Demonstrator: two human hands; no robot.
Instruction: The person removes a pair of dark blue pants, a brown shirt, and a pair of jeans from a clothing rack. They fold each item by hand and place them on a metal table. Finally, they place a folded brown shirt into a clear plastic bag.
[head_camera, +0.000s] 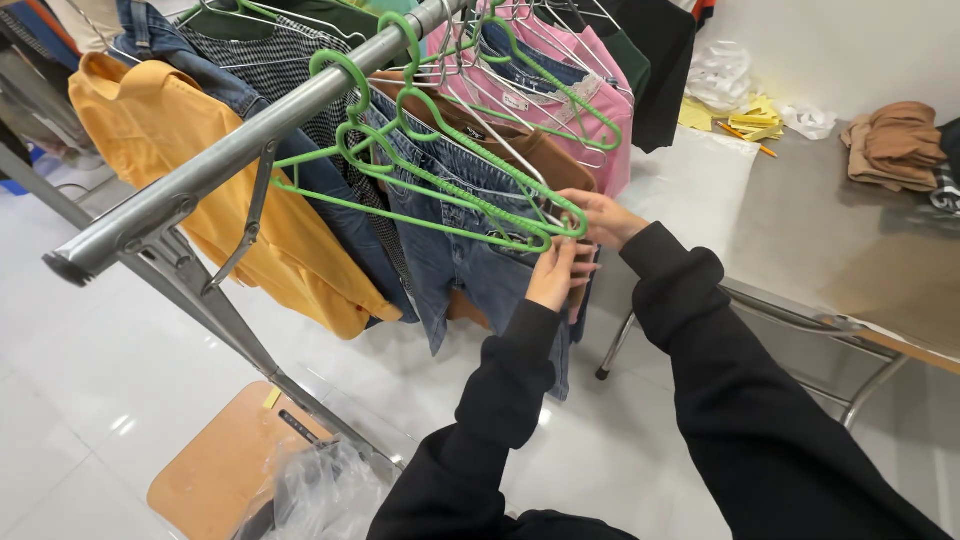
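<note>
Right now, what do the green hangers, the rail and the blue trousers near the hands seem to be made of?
Green hangers: probably plastic-coated wire, thin with a ribbed, slightly glossy surface.
Rail: metal, dull grey tube with reflections.
Blue trousers: likely denim, faded blue weave with visible seams.

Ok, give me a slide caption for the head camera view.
Both hands, left and right, grip the end of a green hanger carrying jeans on a metal rail.

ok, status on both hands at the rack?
Left hand pinching the jeans. Right hand on the green hanger end. Neighbouring garments crowd the rail.
</note>
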